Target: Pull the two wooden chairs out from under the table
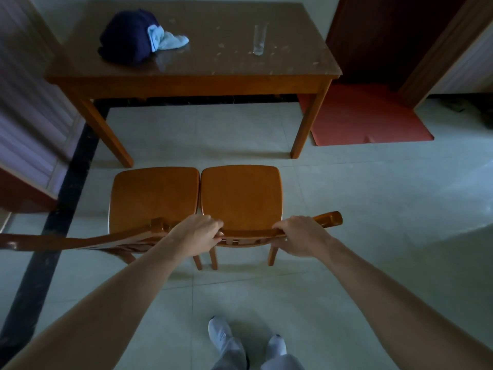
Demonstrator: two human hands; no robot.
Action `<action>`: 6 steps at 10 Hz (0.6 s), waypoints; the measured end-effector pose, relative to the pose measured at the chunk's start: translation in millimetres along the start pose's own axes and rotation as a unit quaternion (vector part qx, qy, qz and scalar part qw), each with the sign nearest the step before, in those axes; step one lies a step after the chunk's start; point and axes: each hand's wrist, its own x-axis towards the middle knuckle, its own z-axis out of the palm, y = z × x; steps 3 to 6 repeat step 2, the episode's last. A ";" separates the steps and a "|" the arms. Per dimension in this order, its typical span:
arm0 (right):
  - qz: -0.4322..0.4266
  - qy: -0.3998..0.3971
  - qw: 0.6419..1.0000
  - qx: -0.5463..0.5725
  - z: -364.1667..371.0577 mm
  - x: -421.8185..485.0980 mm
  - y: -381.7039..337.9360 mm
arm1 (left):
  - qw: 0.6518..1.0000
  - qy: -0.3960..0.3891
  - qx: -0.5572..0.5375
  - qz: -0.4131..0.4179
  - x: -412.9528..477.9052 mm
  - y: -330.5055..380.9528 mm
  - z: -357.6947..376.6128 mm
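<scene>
Two wooden chairs stand side by side on the tiled floor, clear of the table (186, 81), their seats touching. The left chair (154, 193) has its top rail running off to the left edge of view. The right chair (241, 193) has its top rail under both my hands. My left hand (196, 235) grips that rail at its left end, fingers curled over it. My right hand (301, 235) grips the same rail towards its right end. Both chair seats lie in front of the table's near legs.
On the table lie a dark blue garment with a light blue cloth (138, 36) and a tall clear glass (259, 40). A red mat (368, 116) lies right of the table before a dark doorway. A black floor strip and a wall panel run along the left. My feet (248, 345) stand below.
</scene>
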 end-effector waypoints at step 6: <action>0.023 0.142 0.985 0.094 6.9 -25.3 -35.9 | 0.961 0.203 -0.172 -0.079 -41.0 43.5 9.3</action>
